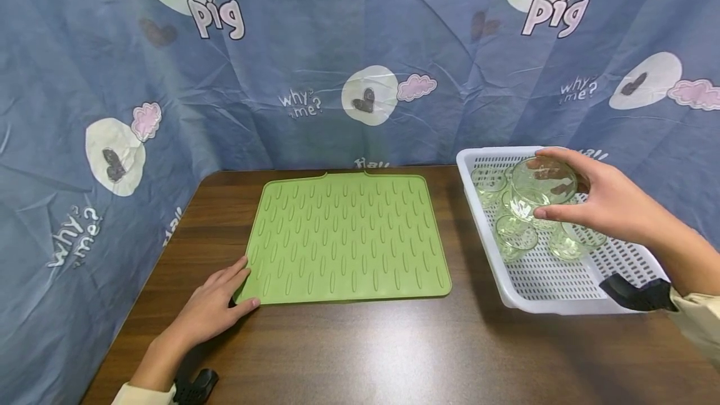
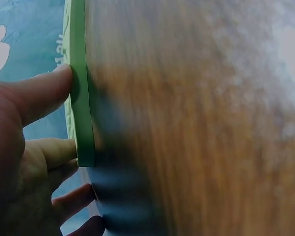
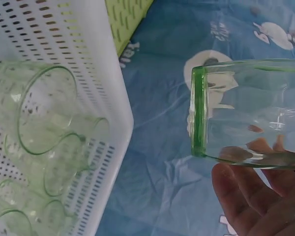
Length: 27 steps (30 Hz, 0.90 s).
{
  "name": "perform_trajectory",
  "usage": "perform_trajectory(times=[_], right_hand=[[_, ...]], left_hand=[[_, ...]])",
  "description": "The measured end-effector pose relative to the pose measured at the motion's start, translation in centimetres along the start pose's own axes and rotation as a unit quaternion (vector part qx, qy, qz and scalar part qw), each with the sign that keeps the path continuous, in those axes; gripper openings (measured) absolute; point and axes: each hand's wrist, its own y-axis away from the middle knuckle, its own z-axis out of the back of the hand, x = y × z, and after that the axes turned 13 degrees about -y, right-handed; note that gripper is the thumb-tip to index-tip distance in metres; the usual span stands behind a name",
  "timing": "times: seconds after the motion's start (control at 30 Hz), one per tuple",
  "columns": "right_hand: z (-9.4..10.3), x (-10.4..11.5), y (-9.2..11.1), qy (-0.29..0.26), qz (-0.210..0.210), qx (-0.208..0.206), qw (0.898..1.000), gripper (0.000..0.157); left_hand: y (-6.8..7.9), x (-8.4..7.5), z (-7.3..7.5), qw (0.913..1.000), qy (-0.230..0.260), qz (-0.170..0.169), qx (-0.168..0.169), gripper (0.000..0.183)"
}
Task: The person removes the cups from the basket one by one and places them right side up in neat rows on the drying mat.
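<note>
My right hand (image 1: 604, 199) holds a clear, green-tinted drinking glass (image 1: 543, 183) above the white basket, thumb on one side and fingers on the other. In the right wrist view, the thick green base of this glass (image 3: 199, 110) points away from the fingers (image 3: 241, 191). Below it, several similar glasses (image 1: 516, 234) stand or lean in the perforated white basket (image 1: 562, 306). My left hand (image 1: 210, 308) rests at the near left corner of a ribbed green mat (image 1: 349, 236), its fingers spread. The left wrist view shows the thumb (image 2: 49, 93) touching the mat's edge.
Dark brown wooden table (image 1: 315, 355) surface surrounds the mat and basket. A blue printed cloth (image 1: 315, 42) hangs along the back and left. Black wrist straps (image 1: 197, 386) sit on both wrists.
</note>
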Motion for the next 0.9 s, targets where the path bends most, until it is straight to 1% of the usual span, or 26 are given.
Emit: perform_trajectory(times=[0.2,0.4,0.57,0.73,0.9], right_hand=[[-0.4,0.7,-2.5,-0.011,-0.009,0.035,0.999,0.077],[-0.9,1.9,-5.3,-0.013,-0.013,0.054,0.998,0.081],[-1.7,3.2,-6.9,-0.007,-0.006,0.057,0.998,0.08],[-2.6,3.7,-7.9,-0.016,0.001,0.067,0.998,0.078],[-3.4,3.8,-8.4,-0.022,0.004,0.074,0.997,0.078]], left_hand=[[-0.1,0.2,0.0,1.0,0.001,-0.002,0.003,0.076],[-0.2,0.1,0.2,0.9999,0.005,-0.001,0.013,0.077],[-0.2,0.0,0.3,0.9999,0.005,-0.001,0.012,0.077],[-0.1,0.0,0.3,0.9999,0.003,0.0,0.009,0.076],[0.0,0.0,0.4,1.0,0.004,-0.004,0.008,0.077]])
